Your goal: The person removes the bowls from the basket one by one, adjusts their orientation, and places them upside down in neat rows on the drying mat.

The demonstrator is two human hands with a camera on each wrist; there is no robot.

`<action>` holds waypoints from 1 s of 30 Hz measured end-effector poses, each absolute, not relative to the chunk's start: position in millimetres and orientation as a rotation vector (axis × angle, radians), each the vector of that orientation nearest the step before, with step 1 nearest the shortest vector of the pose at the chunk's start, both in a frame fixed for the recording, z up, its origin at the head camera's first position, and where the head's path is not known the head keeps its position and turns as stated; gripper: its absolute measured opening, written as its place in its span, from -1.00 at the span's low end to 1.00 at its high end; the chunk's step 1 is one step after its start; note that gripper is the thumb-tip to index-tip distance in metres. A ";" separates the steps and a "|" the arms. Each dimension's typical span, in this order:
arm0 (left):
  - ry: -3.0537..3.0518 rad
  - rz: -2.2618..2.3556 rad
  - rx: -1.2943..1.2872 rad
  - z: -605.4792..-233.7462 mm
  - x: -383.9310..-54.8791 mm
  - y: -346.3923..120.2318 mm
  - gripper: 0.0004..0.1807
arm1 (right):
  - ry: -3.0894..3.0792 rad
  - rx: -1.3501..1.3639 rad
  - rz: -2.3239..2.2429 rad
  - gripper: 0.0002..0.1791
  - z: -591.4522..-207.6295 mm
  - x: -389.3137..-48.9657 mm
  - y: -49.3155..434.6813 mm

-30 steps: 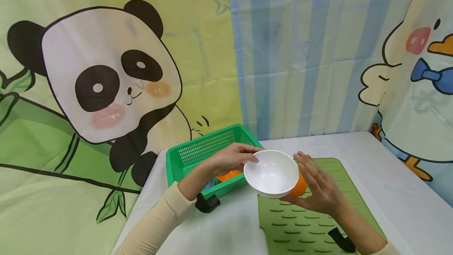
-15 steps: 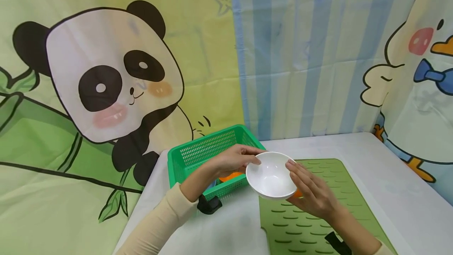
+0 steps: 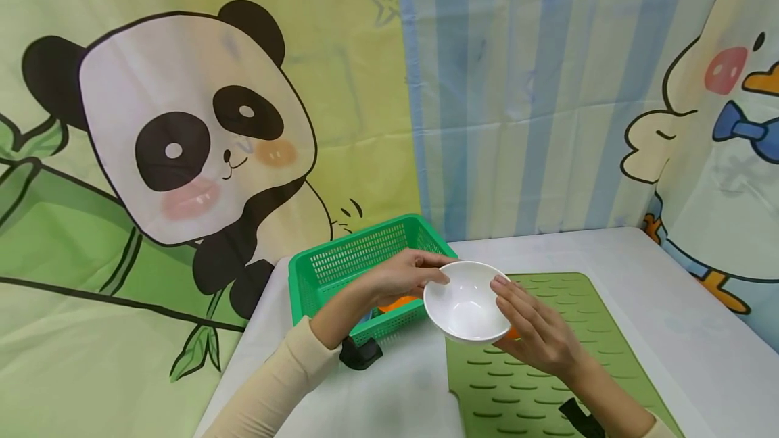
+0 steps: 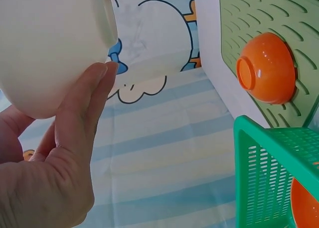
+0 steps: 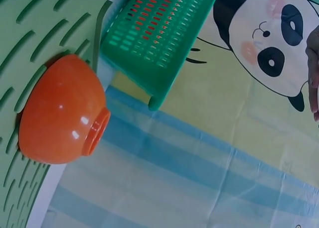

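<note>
A white bowl [image 3: 465, 306] is held up over the near end of the basket and the mat, tilted so its inside faces the head camera. My left hand [image 3: 402, 272] pinches its left rim, thumb inside; the left wrist view shows the fingers [image 4: 75, 103] against the bowl's outer side. From the right, my right hand [image 3: 541, 333] grips the opposite rim, its fingers over the edge and its thumb low beneath. Behind that hand, mostly hidden in the head view, an orange bowl [image 5: 62, 113] sits upside down on the green mat [image 3: 505, 391].
A green perforated basket [image 3: 337, 265] stands left of the mat on the white table [image 3: 389, 397]. Inside it are an orange bowl [image 3: 395, 303] and something blue [image 3: 366, 316], partly covered by my left arm. Printed curtains [image 3: 487, 100] hang behind the table.
My right hand has moved left from beside the white bowl onto its right rim, covering more of the orange bowl. Since half a second ago almost nothing has moved.
</note>
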State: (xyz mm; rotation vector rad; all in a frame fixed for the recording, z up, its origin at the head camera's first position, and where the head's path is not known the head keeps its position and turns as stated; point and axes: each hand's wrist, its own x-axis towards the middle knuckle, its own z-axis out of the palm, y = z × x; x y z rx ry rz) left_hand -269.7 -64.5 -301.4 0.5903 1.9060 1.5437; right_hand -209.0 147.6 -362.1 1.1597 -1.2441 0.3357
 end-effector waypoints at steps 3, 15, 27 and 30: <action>1.908 1.537 0.605 -302.5 -269.7 -65.0 -0.61 | -1.247 1.155 0.347 -0.51 -360.9 -208.5 148.0; 1.885 1.584 0.608 -309.4 -266.8 -67.4 -0.56 | -1.302 1.171 0.571 -0.46 -356.0 -205.7 150.6; 1.932 1.850 0.725 -313.3 -265.5 -67.5 -0.57 | -1.368 1.063 0.690 -0.38 -362.8 -206.2 157.0; 2.061 1.960 0.886 -305.3 -255.4 -67.9 -0.63 | -1.408 1.039 0.706 -0.35 -366.6 -206.7 158.8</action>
